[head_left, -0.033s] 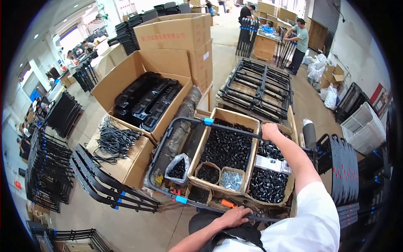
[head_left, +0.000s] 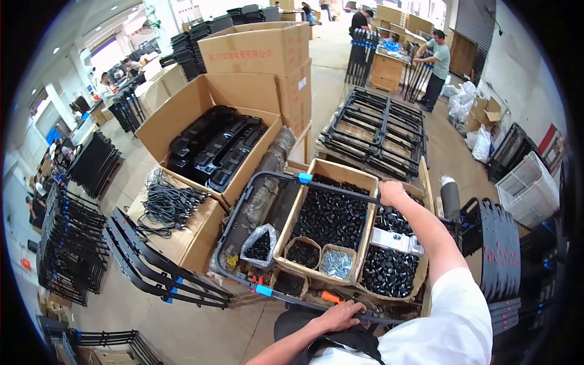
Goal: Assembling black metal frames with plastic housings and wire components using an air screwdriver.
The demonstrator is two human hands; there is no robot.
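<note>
A black U-shaped tubular frame [head_left: 226, 236] with blue tape wraps lies across the parts bins, its rounded end to the left. My right hand [head_left: 394, 193] is closed around its far rail, with the arm stretched over the bins. Near my body, my left hand [head_left: 342, 316] rests with bent fingers on the near rail; its fingertips are partly hidden. An orange-handled tool [head_left: 331, 297] lies just beyond the left hand. Under the frame, a wooden bin [head_left: 281, 244] holds many small black parts, a box of silver screws [head_left: 336, 263] and a box of dark screws [head_left: 302, 252].
Left of the bins stand an open carton [head_left: 149, 135] of black plastic parts, a bundle of black cables [head_left: 167, 204] and leaning black frames [head_left: 143, 261]. More frames [head_left: 380, 131] are stacked beyond. Curved black panels [head_left: 496, 243] stand at right. A person [head_left: 435, 67] works farther off.
The whole view has shifted very slightly. Both hands and the black frame keep the same places relative to the bins.
</note>
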